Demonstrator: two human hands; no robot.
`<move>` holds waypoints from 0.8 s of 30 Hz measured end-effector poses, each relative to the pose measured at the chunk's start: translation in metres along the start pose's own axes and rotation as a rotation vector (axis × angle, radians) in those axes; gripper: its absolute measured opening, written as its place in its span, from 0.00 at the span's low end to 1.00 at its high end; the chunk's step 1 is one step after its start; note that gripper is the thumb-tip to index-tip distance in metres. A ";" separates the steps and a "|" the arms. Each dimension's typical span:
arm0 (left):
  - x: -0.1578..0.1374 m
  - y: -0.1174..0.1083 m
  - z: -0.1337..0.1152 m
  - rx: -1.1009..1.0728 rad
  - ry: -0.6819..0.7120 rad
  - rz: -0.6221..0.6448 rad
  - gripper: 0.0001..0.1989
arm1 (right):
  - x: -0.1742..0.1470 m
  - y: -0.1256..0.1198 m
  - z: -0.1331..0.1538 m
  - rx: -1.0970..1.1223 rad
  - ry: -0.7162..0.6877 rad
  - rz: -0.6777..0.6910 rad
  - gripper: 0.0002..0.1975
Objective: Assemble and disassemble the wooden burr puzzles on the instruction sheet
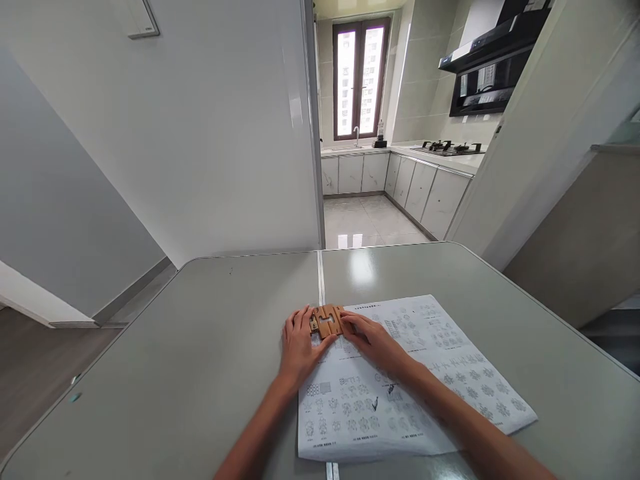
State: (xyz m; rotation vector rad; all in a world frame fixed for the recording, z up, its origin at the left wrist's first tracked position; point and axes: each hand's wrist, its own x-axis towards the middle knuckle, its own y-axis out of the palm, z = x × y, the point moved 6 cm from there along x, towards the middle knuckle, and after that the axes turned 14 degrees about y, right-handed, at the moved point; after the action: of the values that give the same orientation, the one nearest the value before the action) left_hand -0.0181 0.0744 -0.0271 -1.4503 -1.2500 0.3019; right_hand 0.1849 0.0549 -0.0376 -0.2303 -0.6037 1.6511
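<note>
A printed sheet [415, 380] is lying on a grey table [175, 373]. At its far edge, the left hand [299, 347] and right hand [373, 340] are gripping flat wooden puzzle pieces [327, 321], seemingly interlocked. A kitchen doorway [380, 133] is showing beyond.

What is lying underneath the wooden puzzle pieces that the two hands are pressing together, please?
The wooden puzzle pieces rest at the far edge of a printed sheet on the grey table. The left hand and right hand cover their sides, hiding what lies directly beneath.
</note>
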 end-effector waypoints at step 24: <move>0.005 -0.035 -0.046 -0.110 0.290 -0.165 0.12 | -0.001 -0.024 0.005 -0.059 -0.004 -0.198 0.12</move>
State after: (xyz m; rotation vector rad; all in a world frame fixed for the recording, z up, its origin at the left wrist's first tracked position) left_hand 0.0008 0.0451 0.0191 -1.4156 -1.1530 -0.0873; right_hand 0.2030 0.0543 -0.0211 -0.2041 -0.6577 1.4449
